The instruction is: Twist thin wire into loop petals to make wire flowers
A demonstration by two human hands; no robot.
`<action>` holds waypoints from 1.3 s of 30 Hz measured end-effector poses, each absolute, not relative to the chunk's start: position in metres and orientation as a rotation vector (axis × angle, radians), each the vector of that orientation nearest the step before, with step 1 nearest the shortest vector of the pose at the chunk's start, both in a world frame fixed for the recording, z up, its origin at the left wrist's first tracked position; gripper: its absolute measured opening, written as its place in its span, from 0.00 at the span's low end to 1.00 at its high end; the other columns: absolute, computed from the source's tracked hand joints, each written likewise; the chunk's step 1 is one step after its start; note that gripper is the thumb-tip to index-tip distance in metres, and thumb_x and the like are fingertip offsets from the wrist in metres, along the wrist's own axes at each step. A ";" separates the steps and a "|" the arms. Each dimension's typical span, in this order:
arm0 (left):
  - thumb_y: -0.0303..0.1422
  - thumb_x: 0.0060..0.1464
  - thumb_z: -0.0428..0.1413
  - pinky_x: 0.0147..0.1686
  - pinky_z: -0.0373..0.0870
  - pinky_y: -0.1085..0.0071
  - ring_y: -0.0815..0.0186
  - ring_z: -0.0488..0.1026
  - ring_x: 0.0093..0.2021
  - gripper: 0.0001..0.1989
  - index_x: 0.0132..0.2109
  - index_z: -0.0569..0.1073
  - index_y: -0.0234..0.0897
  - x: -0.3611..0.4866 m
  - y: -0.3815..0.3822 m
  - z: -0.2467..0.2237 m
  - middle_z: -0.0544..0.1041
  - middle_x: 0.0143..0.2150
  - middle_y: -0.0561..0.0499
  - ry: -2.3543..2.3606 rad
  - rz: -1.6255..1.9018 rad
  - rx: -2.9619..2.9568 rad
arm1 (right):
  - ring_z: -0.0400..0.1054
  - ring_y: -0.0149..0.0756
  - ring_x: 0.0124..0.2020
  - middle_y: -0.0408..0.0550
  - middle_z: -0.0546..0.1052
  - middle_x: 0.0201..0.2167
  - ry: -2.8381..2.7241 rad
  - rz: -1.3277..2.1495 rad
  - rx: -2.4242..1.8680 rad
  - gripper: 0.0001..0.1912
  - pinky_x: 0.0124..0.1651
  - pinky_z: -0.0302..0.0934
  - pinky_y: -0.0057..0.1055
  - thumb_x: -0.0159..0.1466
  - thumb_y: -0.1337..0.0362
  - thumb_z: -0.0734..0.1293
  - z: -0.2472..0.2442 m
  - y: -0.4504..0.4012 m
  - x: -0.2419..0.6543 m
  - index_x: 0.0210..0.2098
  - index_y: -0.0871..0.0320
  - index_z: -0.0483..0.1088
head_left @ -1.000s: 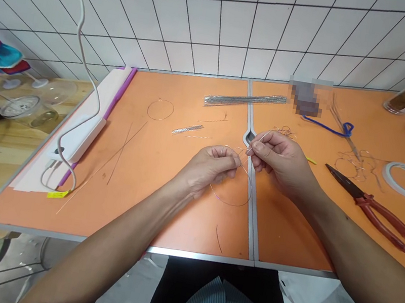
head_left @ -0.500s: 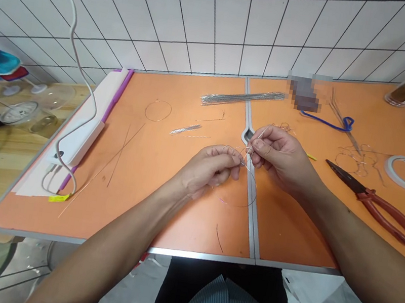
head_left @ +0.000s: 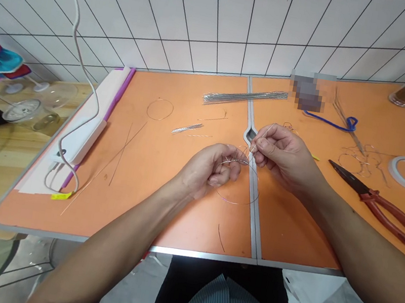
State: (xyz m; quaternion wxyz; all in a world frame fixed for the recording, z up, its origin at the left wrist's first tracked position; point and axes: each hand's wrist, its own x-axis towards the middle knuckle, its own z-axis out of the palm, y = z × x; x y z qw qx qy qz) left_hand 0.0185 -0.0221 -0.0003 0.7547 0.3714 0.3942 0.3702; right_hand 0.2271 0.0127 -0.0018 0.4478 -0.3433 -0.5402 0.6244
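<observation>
Mid-table, left hand (head_left: pixel 209 170) and right hand (head_left: pixel 282 156) seemingly pinch thin wire (head_left: pixel 236 202).

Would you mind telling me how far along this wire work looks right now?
Done: a twisted wire tangle lies beside the red-handled pliers. In hand: the left hand and right hand pinch a thin wire loop. Left: a bundle of straight wires, seemingly unused.

Part of the fine wire (head_left: pixel 236 203) is hidden.
</observation>
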 end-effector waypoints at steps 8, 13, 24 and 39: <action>0.38 0.66 0.51 0.17 0.42 0.76 0.77 0.48 0.15 0.15 0.40 0.78 0.33 0.019 -0.023 0.002 0.71 0.23 0.51 0.864 0.816 0.819 | 0.68 0.31 0.29 0.43 0.76 0.30 -1.326 1.554 -0.812 0.21 0.32 0.63 0.30 0.61 0.49 0.85 -0.006 0.016 0.228 0.36 0.54 0.77; 0.39 0.69 0.50 0.16 0.43 0.76 0.77 0.48 0.15 0.17 0.40 0.78 0.33 0.018 -0.022 0.000 0.71 0.23 0.51 0.866 0.819 0.801 | 0.68 0.31 0.30 0.43 0.77 0.31 -1.319 1.554 -0.809 0.20 0.32 0.63 0.30 0.61 0.49 0.85 -0.008 0.017 0.229 0.37 0.54 0.78; 0.37 0.64 0.54 0.17 0.48 0.77 0.76 0.56 0.16 0.13 0.41 0.79 0.32 0.021 -0.023 -0.003 0.74 0.26 0.49 0.888 0.852 0.791 | 0.68 0.29 0.29 0.43 0.78 0.32 -1.308 1.566 -0.796 0.19 0.31 0.62 0.28 0.62 0.52 0.85 -0.010 0.019 0.229 0.37 0.55 0.77; 0.33 0.57 0.62 0.14 0.60 0.77 0.72 0.70 0.18 0.06 0.37 0.76 0.33 0.023 -0.022 -0.008 0.83 0.34 0.43 0.872 0.854 0.771 | 0.67 0.29 0.28 0.42 0.76 0.30 -1.350 1.593 -0.820 0.21 0.31 0.63 0.28 0.61 0.50 0.85 -0.015 0.020 0.228 0.36 0.55 0.76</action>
